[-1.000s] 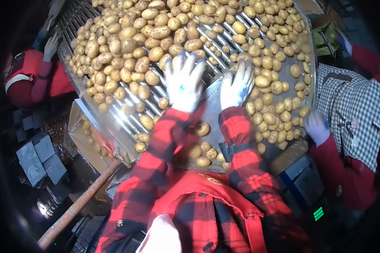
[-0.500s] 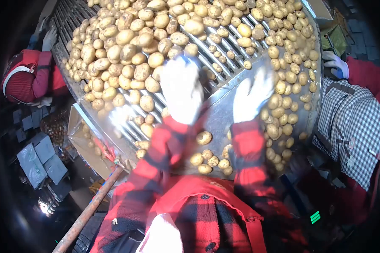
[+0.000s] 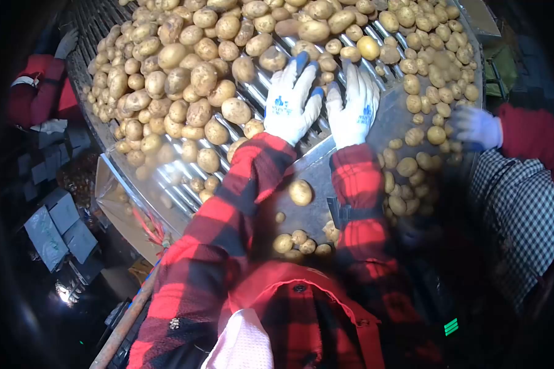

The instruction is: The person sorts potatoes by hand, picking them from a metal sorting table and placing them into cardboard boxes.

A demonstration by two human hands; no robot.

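Note:
My left hand [image 3: 293, 103], in a white glove with blue fingertips, lies stretched over the metal rollers [image 3: 253, 91], its fingertips near potatoes. Close beside it, my right hand [image 3: 354, 111] wears a matching glove, fingers extended forward over the rollers. Neither hand is closed around anything. A thick heap of potatoes [image 3: 203, 79] covers the rollers to the left and ahead. Below my hands is a smooth metal plate [image 3: 317, 169] with one larger potato [image 3: 300, 192] on it and several small potatoes [image 3: 298, 237] near my apron.
At the right, a co-worker's gloved hand [image 3: 476, 127] reaches over more potatoes [image 3: 415, 166]. Another person's glove [image 3: 67, 44] rests at the far left edge. A cardboard box [image 3: 120, 206] and a rusty pole [image 3: 126, 326] stand at the lower left.
My hands have moved forward and closer together, the left going right onto the rollers, the right slightly left. The co-worker's hand at the right has come lower, over the potatoes.

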